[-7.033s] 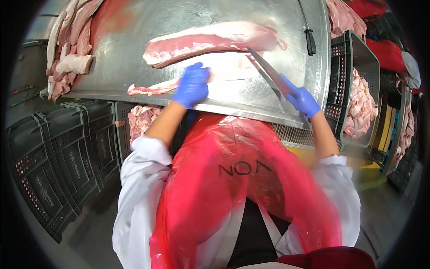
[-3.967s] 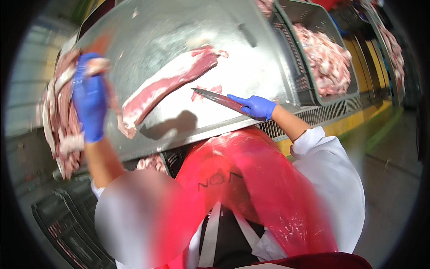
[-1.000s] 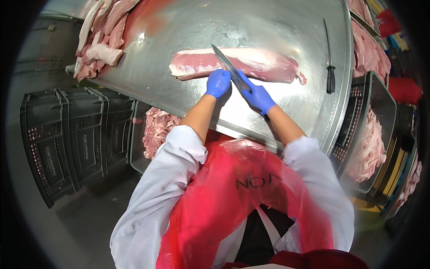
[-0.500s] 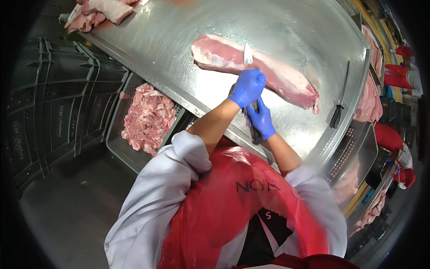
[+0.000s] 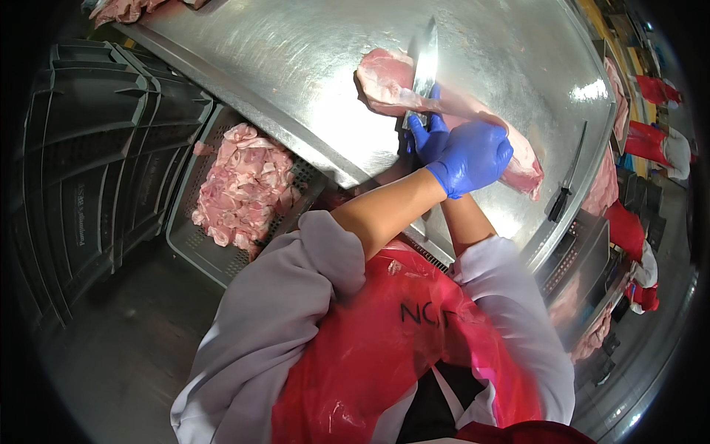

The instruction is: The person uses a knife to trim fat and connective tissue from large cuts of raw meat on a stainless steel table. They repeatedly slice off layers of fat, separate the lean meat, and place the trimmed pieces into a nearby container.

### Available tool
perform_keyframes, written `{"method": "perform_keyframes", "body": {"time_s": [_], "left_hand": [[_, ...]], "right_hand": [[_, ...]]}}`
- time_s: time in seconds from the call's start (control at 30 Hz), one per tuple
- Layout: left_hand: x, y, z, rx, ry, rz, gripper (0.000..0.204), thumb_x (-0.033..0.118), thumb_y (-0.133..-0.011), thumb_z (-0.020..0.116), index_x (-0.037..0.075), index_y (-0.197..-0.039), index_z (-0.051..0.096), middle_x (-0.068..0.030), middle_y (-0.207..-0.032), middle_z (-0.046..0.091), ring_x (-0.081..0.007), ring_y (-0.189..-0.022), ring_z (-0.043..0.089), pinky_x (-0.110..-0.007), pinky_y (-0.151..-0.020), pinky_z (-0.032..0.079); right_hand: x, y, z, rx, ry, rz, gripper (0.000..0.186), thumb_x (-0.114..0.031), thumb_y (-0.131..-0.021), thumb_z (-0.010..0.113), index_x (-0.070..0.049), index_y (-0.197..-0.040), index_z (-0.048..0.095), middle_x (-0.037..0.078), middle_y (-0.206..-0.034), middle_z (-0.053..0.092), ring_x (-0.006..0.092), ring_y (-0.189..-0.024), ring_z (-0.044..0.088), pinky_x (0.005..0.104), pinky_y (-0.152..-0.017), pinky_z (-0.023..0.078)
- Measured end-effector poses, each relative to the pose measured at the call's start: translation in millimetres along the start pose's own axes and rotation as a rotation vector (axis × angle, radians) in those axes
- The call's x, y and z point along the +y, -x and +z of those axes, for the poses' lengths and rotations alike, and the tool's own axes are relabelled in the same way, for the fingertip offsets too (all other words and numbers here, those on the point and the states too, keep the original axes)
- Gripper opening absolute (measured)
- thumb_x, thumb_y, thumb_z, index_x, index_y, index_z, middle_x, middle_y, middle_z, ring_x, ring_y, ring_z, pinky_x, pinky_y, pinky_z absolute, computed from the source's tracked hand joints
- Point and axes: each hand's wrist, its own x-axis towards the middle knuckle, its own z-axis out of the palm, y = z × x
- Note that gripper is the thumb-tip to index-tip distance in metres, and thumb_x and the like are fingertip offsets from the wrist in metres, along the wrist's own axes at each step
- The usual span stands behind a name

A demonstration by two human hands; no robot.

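My gloved left hand (image 5: 473, 157) has crossed to the right and grips a strip of the long pork loin (image 5: 384, 78), which lies on the steel table (image 5: 281, 52). Behind it, my gloved right hand (image 5: 425, 137) is closed on a long knife; its blade (image 5: 425, 59) points away from me across the loin's left part, partly under a flap of meat. Some of the right hand and the handle are hidden. Toward the table's right edge lies a sharpening steel (image 5: 560, 198) with a black handle.
A crate (image 5: 185, 244) of meat trimmings sits below the table's left edge, beside stacked dark crates (image 5: 89, 177). More meat (image 5: 129, 9) lies at upper left. Crates and meat pieces (image 5: 599, 185) line the right side, where co-workers (image 5: 651, 144) in red and white stand.
Since half a second ago, my left hand has moved right along the loin and now grips a strip. The knife has moved farther forward, and the view has shifted.
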Motion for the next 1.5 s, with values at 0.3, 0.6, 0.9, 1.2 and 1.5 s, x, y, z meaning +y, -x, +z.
{"method": "perform_keyframes", "body": {"time_s": [0.3,0.6,0.9,1.2,1.5], "left_hand": [[25,-16,-41,0.026,0.108,0.111,0.025,0.021,-0.09,0.058,0.002,-0.075,0.063,-0.022,-0.072,0.065,-0.042,-0.068,0.065,-0.051,-0.065,0.053],[61,-11,-78,0.061,0.405,0.165,0.022,0.013,-0.087,0.06,0.001,-0.068,0.058,-0.023,-0.064,0.058,-0.0455,-0.066,0.06,-0.052,-0.059,0.047],[106,35,-210,0.154,0.296,0.365,0.024,0.013,-0.089,0.057,0.001,-0.07,0.059,-0.0155,-0.066,0.056,-0.0344,-0.064,0.056,-0.042,-0.058,0.044],[-73,314,-473,-0.208,-1.153,-0.764,0.032,0.03,-0.094,0.059,0.0,-0.085,0.065,-0.0213,-0.08,0.068,-0.0384,-0.078,0.068,-0.046,-0.067,0.052],[-48,139,-255,-0.128,-0.669,-0.243,0.022,0.022,-0.09,0.067,0.002,-0.091,0.06,-0.0221,-0.087,0.063,-0.0421,-0.083,0.063,-0.047,-0.073,0.05]], "right_hand": [[-67,-17,46,-0.015,0.025,0.075,0.079,-0.031,-0.092,0.062,-0.004,-0.156,0.025,0.028,-0.086,0.07,0.0373,-0.077,0.072,0.0493,-0.066,0.053],[-107,25,89,0.148,-0.052,-0.008,0.058,-0.019,-0.097,0.054,0.002,-0.148,0.038,0.015,-0.078,0.07,0.0261,-0.07,0.072,0.0368,-0.062,0.056],[-101,23,144,0.15,0.084,-0.252,0.073,-0.011,-0.095,0.057,-0.014,-0.159,0.024,0.013,-0.094,0.07,0.0192,-0.07,0.067,0.0311,-0.064,0.055],[-46,136,2,0.137,-0.249,0.007,0.079,-0.008,-0.096,0.057,-0.023,-0.163,0.019,0.011,-0.091,0.07,0.0105,-0.061,0.059,0.0294,-0.056,0.053],[-15,133,-85,0.032,0.342,-0.28,0.072,-0.018,-0.094,0.061,-0.031,-0.158,0.031,0.018,-0.101,0.074,0.0357,-0.082,0.073,0.0437,-0.077,0.058]]}}
